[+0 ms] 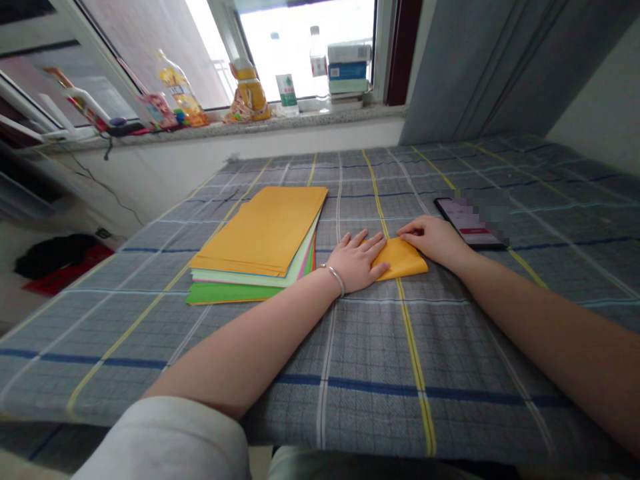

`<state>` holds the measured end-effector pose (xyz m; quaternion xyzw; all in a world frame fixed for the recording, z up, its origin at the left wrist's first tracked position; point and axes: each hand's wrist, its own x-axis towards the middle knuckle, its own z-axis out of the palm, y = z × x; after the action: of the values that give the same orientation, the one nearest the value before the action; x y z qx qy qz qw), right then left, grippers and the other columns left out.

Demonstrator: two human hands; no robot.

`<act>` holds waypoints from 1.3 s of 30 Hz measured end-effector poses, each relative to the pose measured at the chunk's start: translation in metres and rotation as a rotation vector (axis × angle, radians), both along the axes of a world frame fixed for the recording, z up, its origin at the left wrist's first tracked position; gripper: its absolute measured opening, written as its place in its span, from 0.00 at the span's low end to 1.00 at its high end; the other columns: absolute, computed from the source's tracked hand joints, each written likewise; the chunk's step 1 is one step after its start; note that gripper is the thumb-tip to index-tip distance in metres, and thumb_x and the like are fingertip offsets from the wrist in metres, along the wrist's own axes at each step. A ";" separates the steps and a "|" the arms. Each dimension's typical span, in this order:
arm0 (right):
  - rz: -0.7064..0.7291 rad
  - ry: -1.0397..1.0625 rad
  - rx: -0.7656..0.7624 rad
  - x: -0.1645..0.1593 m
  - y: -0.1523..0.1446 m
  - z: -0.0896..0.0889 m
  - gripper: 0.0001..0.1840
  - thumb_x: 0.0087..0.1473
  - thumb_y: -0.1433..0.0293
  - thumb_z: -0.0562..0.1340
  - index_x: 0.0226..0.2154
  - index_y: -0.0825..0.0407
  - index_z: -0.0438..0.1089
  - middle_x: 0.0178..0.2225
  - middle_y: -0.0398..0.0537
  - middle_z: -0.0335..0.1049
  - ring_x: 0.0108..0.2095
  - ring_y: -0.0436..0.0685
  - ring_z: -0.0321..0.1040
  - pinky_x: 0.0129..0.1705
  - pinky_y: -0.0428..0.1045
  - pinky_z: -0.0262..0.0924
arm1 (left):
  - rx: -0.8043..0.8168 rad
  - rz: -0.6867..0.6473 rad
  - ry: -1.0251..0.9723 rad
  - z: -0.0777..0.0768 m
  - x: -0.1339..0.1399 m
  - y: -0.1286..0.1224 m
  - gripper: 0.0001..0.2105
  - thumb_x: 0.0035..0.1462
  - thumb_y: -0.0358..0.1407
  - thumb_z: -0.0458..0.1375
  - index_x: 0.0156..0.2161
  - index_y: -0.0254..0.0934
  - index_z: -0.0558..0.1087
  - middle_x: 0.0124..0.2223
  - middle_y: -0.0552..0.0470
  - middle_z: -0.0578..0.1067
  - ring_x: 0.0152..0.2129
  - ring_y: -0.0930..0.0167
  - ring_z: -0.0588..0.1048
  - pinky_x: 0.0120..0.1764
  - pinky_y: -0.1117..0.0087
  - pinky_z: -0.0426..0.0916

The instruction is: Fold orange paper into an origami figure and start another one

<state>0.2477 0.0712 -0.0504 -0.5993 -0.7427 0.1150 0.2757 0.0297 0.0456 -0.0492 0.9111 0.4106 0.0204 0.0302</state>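
Here, a small folded sheet of orange-yellow paper [404,259] lies flat on the grey plaid tablecloth [370,347], and everything else sits around it. The left hand [356,262] rests palm down over the folded sheet's left part, its fingers spread and relaxed, pressing on the paper without clasping it. A silver-coloured bangle [339,281] circles that wrist. The right hand [433,239] is at the folded sheet's upper right edge, fingers curled, with thumb and fingertips close together against the paper; whether they pinch it or merely touch it, I cannot tell.

To the left of the folded sheet lies a stack of coloured paper [265,227], with orange-yellow sheets on top and pale green, pink, red and bright green edges fanned out beneath. To the right of the folded sheet, beyond the right hand, a smartphone [456,217] lies face up with its screen lit, part of it blurred by blocks. Well beyond the folded sheet runs a stone windowsill [320,122], where a bottle of orange drink [181,93], a yellow jug [253,93] and some stacked boxes [347,70] stand.
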 end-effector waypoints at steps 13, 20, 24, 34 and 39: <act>0.555 -0.157 -0.199 -0.022 -0.037 0.025 0.09 0.57 0.63 0.62 0.31 0.46 0.78 0.34 0.45 0.77 0.38 0.57 0.70 0.42 0.51 0.61 | -0.018 0.038 -0.019 0.004 0.000 -0.001 0.37 0.61 0.61 0.45 0.68 0.42 0.55 0.72 0.41 0.45 0.68 0.54 0.49 0.66 0.49 0.45; 0.535 -0.137 -0.226 -0.022 -0.038 0.017 0.11 0.55 0.60 0.63 0.32 0.50 0.75 0.35 0.48 0.74 0.35 0.57 0.68 0.37 0.51 0.58 | -0.060 0.034 0.006 0.007 -0.003 0.003 0.42 0.56 0.66 0.48 0.69 0.46 0.52 0.72 0.44 0.46 0.68 0.55 0.47 0.66 0.51 0.44; 0.497 -0.169 -0.222 -0.024 -0.044 0.017 0.11 0.58 0.62 0.59 0.29 0.50 0.71 0.31 0.47 0.73 0.32 0.56 0.65 0.34 0.51 0.54 | -0.072 0.020 0.007 0.008 -0.003 0.003 0.43 0.55 0.65 0.49 0.69 0.45 0.51 0.72 0.43 0.45 0.69 0.55 0.46 0.67 0.50 0.43; 0.382 -0.225 -0.197 -0.029 -0.047 0.013 0.13 0.51 0.57 0.65 0.30 0.50 0.68 0.28 0.44 0.69 0.28 0.53 0.61 0.30 0.50 0.51 | -0.192 0.030 0.079 0.021 -0.018 0.010 0.49 0.50 0.67 0.52 0.71 0.42 0.46 0.73 0.40 0.42 0.69 0.50 0.41 0.65 0.43 0.40; 0.294 -0.202 -0.282 -0.025 -0.045 0.013 0.16 0.46 0.55 0.67 0.31 0.49 0.67 0.27 0.42 0.70 0.27 0.53 0.63 0.28 0.50 0.52 | -0.200 0.026 0.118 0.024 -0.023 0.013 0.50 0.50 0.66 0.52 0.71 0.41 0.45 0.73 0.39 0.41 0.69 0.48 0.40 0.65 0.42 0.41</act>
<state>0.2228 0.0265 -0.0372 -0.5257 -0.8225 0.1959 0.0936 0.0065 0.0586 -0.0250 0.8977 0.4235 -0.0740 0.0963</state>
